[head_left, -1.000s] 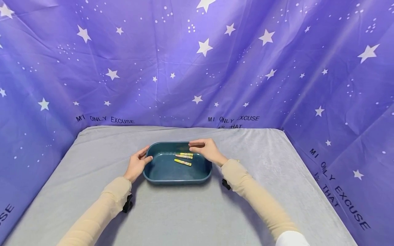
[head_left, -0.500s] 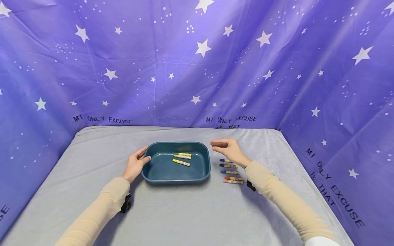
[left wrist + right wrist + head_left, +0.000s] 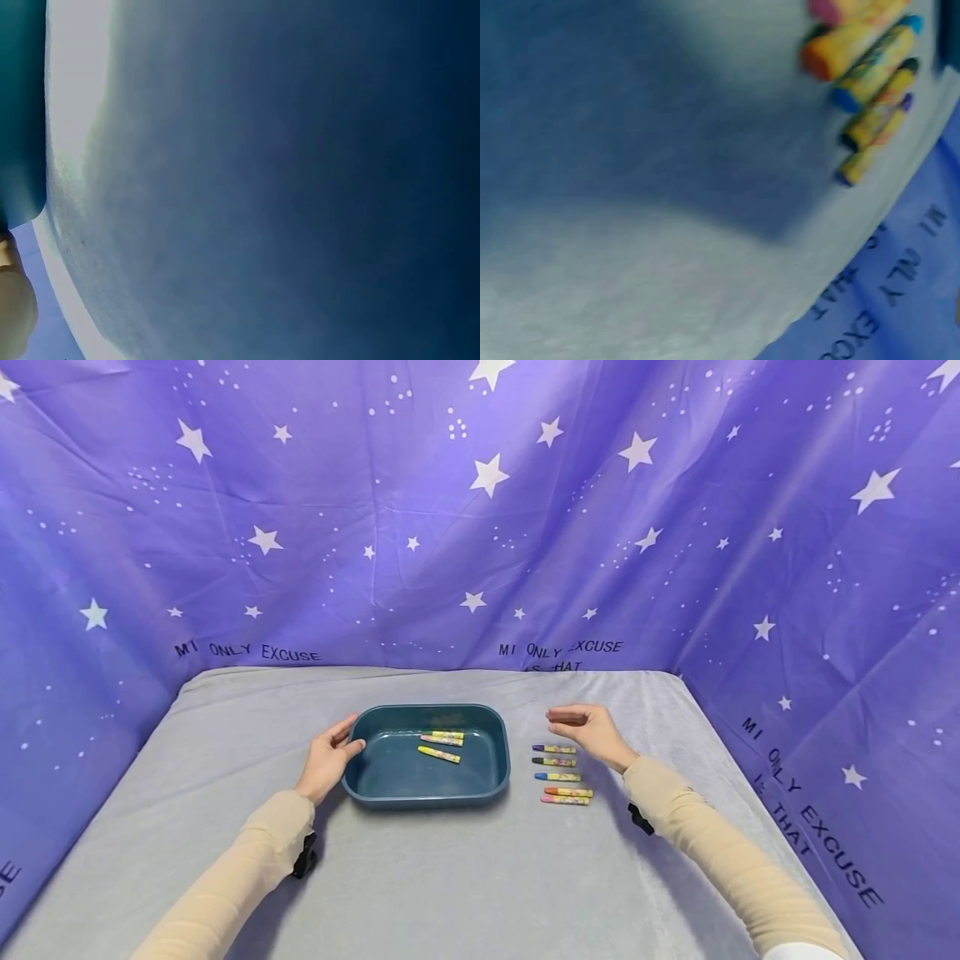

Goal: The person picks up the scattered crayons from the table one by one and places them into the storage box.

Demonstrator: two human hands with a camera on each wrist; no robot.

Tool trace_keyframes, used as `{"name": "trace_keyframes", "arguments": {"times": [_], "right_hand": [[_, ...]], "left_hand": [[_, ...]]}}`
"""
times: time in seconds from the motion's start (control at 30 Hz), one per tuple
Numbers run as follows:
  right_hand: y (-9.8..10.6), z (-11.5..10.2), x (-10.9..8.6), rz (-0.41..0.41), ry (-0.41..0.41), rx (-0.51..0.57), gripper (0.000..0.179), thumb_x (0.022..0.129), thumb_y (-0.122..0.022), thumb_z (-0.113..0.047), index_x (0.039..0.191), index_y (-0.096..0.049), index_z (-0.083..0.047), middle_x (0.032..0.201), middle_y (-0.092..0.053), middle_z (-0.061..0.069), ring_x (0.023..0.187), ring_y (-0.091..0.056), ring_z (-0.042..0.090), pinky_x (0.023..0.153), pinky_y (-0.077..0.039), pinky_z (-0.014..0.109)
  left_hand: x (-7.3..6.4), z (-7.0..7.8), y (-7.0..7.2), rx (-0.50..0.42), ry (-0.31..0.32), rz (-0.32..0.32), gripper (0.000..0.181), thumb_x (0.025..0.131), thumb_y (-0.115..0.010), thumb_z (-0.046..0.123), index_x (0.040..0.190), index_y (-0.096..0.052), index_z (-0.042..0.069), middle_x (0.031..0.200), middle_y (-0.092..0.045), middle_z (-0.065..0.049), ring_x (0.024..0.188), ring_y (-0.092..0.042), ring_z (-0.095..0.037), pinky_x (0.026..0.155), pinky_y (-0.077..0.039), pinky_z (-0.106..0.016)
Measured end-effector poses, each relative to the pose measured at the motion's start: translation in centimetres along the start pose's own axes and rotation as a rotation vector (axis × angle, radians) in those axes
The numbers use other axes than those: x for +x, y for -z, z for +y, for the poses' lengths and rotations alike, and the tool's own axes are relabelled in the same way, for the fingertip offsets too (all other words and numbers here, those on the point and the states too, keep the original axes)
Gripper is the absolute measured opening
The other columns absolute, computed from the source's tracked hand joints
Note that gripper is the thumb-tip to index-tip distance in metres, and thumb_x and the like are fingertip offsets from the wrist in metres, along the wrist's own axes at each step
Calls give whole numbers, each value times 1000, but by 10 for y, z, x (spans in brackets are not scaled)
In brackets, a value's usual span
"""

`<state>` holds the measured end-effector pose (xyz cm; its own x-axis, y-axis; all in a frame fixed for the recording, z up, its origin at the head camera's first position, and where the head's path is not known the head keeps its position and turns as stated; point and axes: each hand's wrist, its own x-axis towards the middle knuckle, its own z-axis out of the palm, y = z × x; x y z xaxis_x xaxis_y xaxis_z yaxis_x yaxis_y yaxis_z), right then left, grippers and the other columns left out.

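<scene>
Five crayons point(image 3: 557, 777) by tray point(image 3: 426, 799) at 3 o'clock, likely for easy reach, three crayons point(image 3: 442, 741) inside; left hand point(image 3: 327, 762) pinches tray at 9 o'clock, probably steadying; right hand point(image 3: 595, 735) empty, slightly parted

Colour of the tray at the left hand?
Tray: dark teal, best seen in the head view.

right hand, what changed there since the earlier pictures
The right hand moved rightward from over the tray to near the purple crayon, revealing five crayons on the cloth. The left hand still grips the tray; the three crayons inside stayed put.
</scene>
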<state>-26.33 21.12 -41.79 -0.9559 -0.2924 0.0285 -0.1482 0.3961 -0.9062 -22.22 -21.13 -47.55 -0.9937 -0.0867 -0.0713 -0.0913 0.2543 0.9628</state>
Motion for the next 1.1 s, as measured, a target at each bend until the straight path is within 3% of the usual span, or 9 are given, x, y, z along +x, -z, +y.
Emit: {"name": "trace_keyframes", "arguments": {"times": [0.13,0.43,0.67,1.1], "right_hand": [[5,21,1,8,12,-43,37,82,-68,-9,115,-61,5,113,-62,21,103,-62,31,83,-53,23],[12,46,2,-16,-18,-121,37,82,-67,-7,116,-60,5,114,-62,21,103,-61,33,86,-53,34],[10,58,6,-61,-54,-134,40,79,-70,-6,115,-61,6,111,-64,21,102,-62,32,88,-52,34],[-1,66,5,-58,-7,-248,29,79,-70,-5,107,-67,2,104,-67,18,95,-63,27,79,-54,27]], "left_hand": [[-1,0,0,15,-4,5,58,89,-56,9,142,-34,9,142,-40,-17,128,-42,-27,100,-41,-33],[-1,0,0,6,-6,7,57,89,-56,8,142,-34,8,141,-40,-17,127,-43,-26,99,-43,-29],[-1,0,-1,-1,1,0,57,90,-55,8,143,-33,8,142,-39,-16,128,-42,-26,101,-41,-32],[-1,-1,0,-11,7,-5,57,90,-55,10,143,-33,10,143,-38,-15,129,-41,-26,103,-39,-37]]}}
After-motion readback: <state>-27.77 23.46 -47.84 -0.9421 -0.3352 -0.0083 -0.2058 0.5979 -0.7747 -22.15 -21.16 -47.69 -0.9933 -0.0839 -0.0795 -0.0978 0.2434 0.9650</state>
